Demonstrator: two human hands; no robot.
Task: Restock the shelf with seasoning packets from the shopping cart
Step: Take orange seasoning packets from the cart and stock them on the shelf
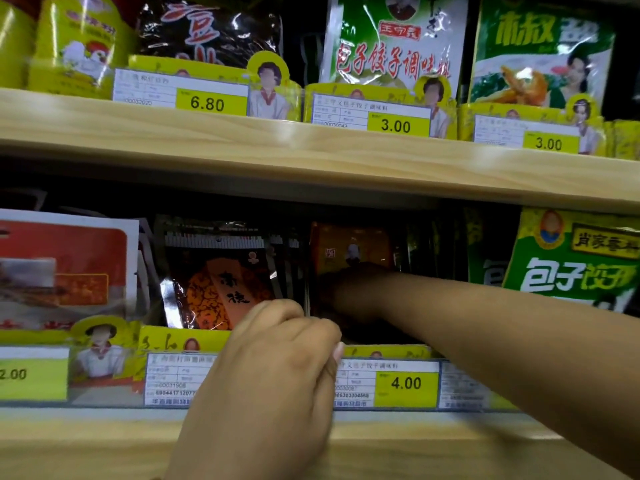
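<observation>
Your right hand, fingers hidden in shadow, seats the dark orange-labelled seasoning packet upright; left hand, fingers curled, steadies the yellow cardboard tray front.

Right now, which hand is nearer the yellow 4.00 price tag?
Left. The left hand sits at the shelf's front edge, just left of the 4.00 price tag. The right hand is above it, reaching deep into the dark slot behind.

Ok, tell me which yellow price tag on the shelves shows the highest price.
The 6.80 tag, on the upper shelf's left side under the dark packet. The two tags right of it read 3.00; on the lower shelf the readable ones show 4.00 and 2.00.
</observation>
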